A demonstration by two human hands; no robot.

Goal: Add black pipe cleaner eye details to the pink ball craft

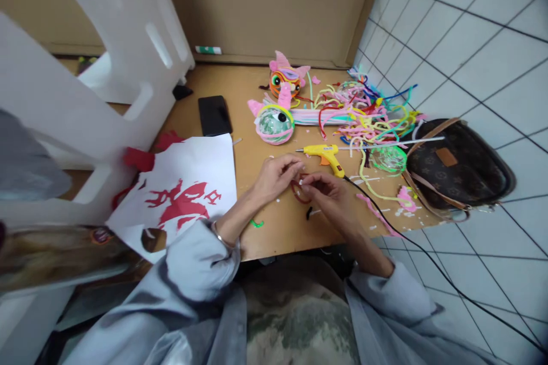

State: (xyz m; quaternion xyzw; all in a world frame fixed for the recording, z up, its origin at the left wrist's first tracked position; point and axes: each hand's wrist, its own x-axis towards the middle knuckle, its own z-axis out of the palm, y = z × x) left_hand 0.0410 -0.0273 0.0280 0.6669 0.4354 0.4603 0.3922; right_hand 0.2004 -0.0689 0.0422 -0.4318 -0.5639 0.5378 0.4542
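Note:
Over the middle of the table, my left hand [277,175] is closed in a pinch on a thin red pipe cleaner [299,197] that bends into a loop. Thumb and fingers of my right hand [329,197] press together on the same piece, with a tiny white bit at their tips. Just beyond lies a yellow hot glue gun [323,153], its nozzle pointing left. Behind it rests a clear ball [274,125] with pink and yellow trim, pink ears and a googly eye. Farther back sits a finished-looking orange and pink animal head [286,81].
Pipe cleaners [363,108] in many colours pile up at the back right, beside a brown handbag [462,162]. The gun's black cord [411,251] runs off right. Left are a black phone-like slab [214,116] and white paper [214,165] with red shapes. A white plastic frame [128,28] borders the table.

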